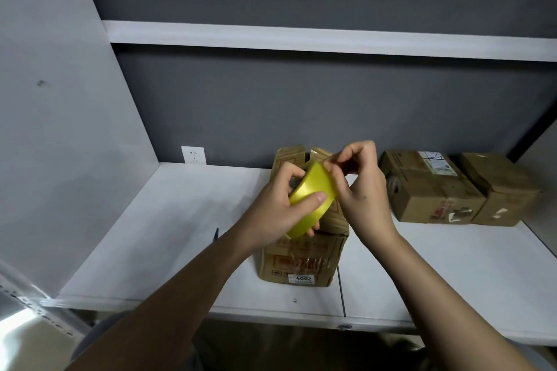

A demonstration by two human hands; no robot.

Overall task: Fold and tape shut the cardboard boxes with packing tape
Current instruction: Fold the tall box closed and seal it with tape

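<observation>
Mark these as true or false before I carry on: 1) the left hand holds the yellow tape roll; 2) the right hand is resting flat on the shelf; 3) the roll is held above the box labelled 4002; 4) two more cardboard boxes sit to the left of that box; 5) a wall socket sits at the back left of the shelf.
1) True: the left hand grips the yellow tape roll.
2) False: the right hand is raised, with its fingers pinching at the roll's edge.
3) True: the roll is over the box labelled 4002.
4) False: the two other boxes sit to its right.
5) True: the wall socket is there.
</observation>
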